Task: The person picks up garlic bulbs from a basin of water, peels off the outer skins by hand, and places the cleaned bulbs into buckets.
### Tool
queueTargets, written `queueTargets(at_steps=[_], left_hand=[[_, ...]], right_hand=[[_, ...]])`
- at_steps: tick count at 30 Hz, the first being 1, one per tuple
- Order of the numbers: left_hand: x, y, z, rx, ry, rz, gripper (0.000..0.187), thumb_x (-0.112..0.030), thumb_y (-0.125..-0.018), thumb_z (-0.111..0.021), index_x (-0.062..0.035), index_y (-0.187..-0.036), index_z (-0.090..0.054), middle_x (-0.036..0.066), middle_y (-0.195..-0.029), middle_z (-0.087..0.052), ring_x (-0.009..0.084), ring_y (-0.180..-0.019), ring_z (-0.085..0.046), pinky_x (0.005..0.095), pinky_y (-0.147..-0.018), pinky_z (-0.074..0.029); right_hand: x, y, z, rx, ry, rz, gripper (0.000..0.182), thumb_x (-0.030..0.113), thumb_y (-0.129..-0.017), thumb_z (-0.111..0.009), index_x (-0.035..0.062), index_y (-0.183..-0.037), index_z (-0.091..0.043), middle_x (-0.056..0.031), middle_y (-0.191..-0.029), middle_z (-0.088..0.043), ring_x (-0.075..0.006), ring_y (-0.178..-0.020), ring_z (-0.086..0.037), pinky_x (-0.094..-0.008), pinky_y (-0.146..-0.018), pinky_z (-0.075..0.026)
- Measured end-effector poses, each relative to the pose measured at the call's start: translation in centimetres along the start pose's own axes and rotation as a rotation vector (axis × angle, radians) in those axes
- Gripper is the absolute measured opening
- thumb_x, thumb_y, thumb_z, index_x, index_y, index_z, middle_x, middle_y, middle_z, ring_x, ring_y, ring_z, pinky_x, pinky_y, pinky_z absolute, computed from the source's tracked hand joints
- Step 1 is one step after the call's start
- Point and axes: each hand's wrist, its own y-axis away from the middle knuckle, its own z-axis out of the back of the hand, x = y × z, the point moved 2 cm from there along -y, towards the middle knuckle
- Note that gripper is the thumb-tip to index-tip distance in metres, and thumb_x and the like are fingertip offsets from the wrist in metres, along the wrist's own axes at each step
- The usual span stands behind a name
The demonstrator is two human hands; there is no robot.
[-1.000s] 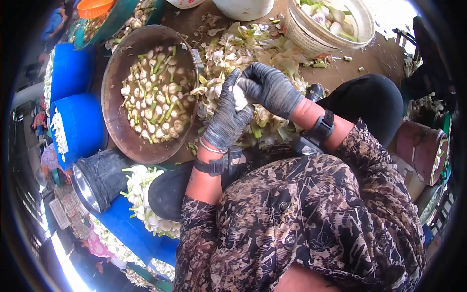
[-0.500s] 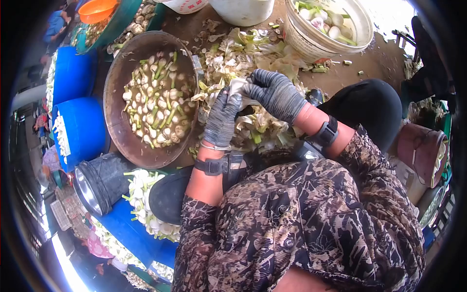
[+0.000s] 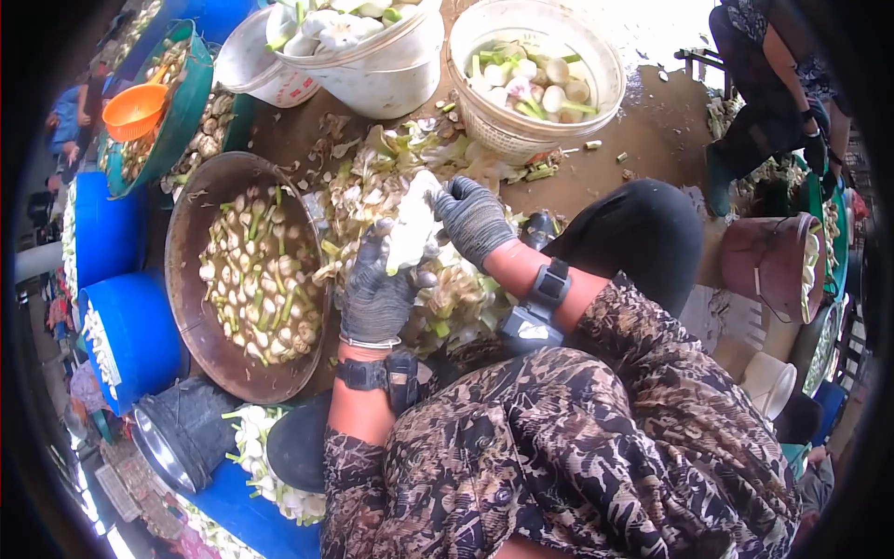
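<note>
A pale white garlic bulb [image 3: 407, 228] with a long stem and a greenish lower end is between my two gloved hands, above a heap of peelings. My left hand [image 3: 377, 293], in a grey glove, is closed around its lower left side. From the right, my right hand [image 3: 473, 220] pinches at its upper edge with bent fingers. Loose papery garlic skins [image 3: 372, 172] are piled beneath and beyond both hands. To the left, a wide brown basin [image 3: 191, 307] holds many trimmed garlic bulbs [image 3: 265, 279] in murky water.
Ahead stand a white bucket [image 3: 396, 79] and a ribbed white bucket [image 3: 484, 126], both with garlic. Blue barrels [image 3: 144, 331], a black bucket [image 3: 182, 433] and an orange colander [image 3: 135, 114] line the left. Another person [image 3: 768, 93] is at the right, near a maroon bucket [image 3: 759, 265].
The view has shifted, showing more of the buckets ahead and a person at right. My hands have moved slightly apart, and more of the white garlic shows between them.
</note>
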Motion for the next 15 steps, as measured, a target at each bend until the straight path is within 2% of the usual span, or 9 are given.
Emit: queueTargets(at_steps=[4, 6, 8, 9, 10, 12, 13, 14, 15], left_hand=[[0.0, -1.0, 0.0, 0.121, 0.018, 0.030, 0.040, -0.031, -0.092, -0.060, -0.0130, -0.127, -0.052, 0.016, -0.118, -0.058, 0.0322, -0.101, -0.059, 0.0379, -0.072, -0.053], [0.8, -1.4, 1.5, -0.001, 0.046, 0.007, 0.035, -0.029, -0.093, -0.060, -0.0128, -0.122, -0.055, 0.016, -0.106, -0.062, 0.0284, -0.089, -0.063, 0.0329, -0.065, -0.053], [1.1, -2.0, 5.2, -0.091, -0.909, -0.146, 0.025, -0.026, -0.094, -0.060, -0.0129, -0.115, -0.057, 0.013, -0.091, -0.065, 0.0232, -0.075, -0.064, 0.0260, -0.055, -0.051], [1.1, -1.5, 1.7, -0.296, -0.306, -0.023, 0.017, -0.021, -0.095, -0.058, -0.0110, -0.108, -0.057, 0.010, -0.081, -0.065, 0.0193, -0.065, -0.063, 0.0214, -0.047, -0.047], [0.6, -1.4, 1.1, -0.323, -0.461, -0.013, 0.013, -0.016, -0.096, -0.055, -0.0097, -0.107, -0.055, 0.010, -0.083, -0.064, 0.0185, -0.068, -0.063, 0.0225, -0.050, -0.048], [0.1, -1.1, 0.9, -0.250, -0.613, -0.138, 0.013, -0.014, -0.095, -0.054, -0.0073, -0.106, -0.056, 0.009, -0.082, -0.063, 0.0175, -0.068, -0.062, 0.0235, -0.053, -0.049], [0.0, -1.6, 0.9, -0.273, -0.298, -0.094, 0.012, -0.012, -0.095, -0.052, -0.0061, -0.104, -0.057, 0.008, -0.082, -0.062, 0.0167, -0.071, -0.062, 0.0255, -0.055, -0.048], [0.1, -2.0, 2.3, -0.274, -0.542, -0.158, 0.014, -0.018, -0.094, -0.053, -0.0054, -0.099, -0.059, 0.008, -0.081, -0.062, 0.0171, -0.071, -0.061, 0.0273, -0.054, -0.048], [0.1, -2.4, 3.1, -0.321, -0.345, -0.146, 0.015, -0.020, -0.093, -0.054, -0.0060, -0.097, -0.059, 0.007, -0.081, -0.062, 0.0173, -0.070, -0.060, 0.0276, -0.054, -0.048]], right_hand=[[-0.6, -0.9, 0.0, 0.012, 0.046, 0.034, 0.032, 0.031, -0.087, -0.063, -0.0005, -0.082, -0.058, -0.0233, -0.074, -0.060, -0.0382, -0.070, -0.057, -0.0434, -0.069, -0.046], [-0.3, -0.6, 0.3, 0.005, 0.130, 0.027, 0.031, 0.030, -0.087, -0.063, -0.0005, -0.081, -0.058, -0.0230, -0.074, -0.060, -0.0383, -0.070, -0.057, -0.0432, -0.069, -0.046], [-0.1, -0.3, 0.6, -0.002, 0.208, 0.087, 0.031, 0.030, -0.087, -0.063, -0.0005, -0.082, -0.058, -0.0227, -0.075, -0.061, -0.0384, -0.070, -0.057, -0.0431, -0.070, -0.046], [0.0, -0.1, 0.7, -0.001, 0.182, 0.067, 0.033, 0.031, -0.087, -0.063, -0.0011, -0.083, -0.058, -0.0238, -0.075, -0.060, -0.0398, -0.071, -0.056, -0.0434, -0.071, -0.046], [-0.9, -0.6, 0.4, -0.020, 0.206, 0.072, 0.031, 0.029, -0.088, -0.063, -0.0007, -0.083, -0.057, -0.0198, -0.071, -0.059, -0.0326, -0.066, -0.059, -0.0395, -0.066, -0.048], [1.2, 0.4, 0.7, 0.033, -0.083, -0.050, 0.027, 0.025, -0.091, -0.062, 0.0003, -0.084, -0.057, -0.0109, -0.068, -0.059, -0.0188, -0.062, -0.058, -0.0328, -0.060, -0.049], [1.1, 0.7, 0.4, 0.043, -0.146, -0.031, 0.024, 0.023, -0.092, -0.062, 0.0007, -0.084, -0.057, -0.0071, -0.069, -0.059, -0.0136, -0.061, -0.055, -0.0300, -0.058, -0.048], [1.4, 0.4, 0.2, 0.040, -0.208, 0.002, 0.022, 0.021, -0.094, -0.061, 0.0011, -0.084, -0.057, -0.0033, -0.070, -0.058, -0.0085, -0.061, -0.053, -0.0272, -0.055, -0.048], [2.3, 0.9, 0.0, 0.044, -0.208, 0.060, 0.021, 0.020, -0.094, -0.061, 0.0006, -0.085, -0.057, -0.0019, -0.070, -0.058, -0.0081, -0.061, -0.051, -0.0272, -0.057, -0.047]])
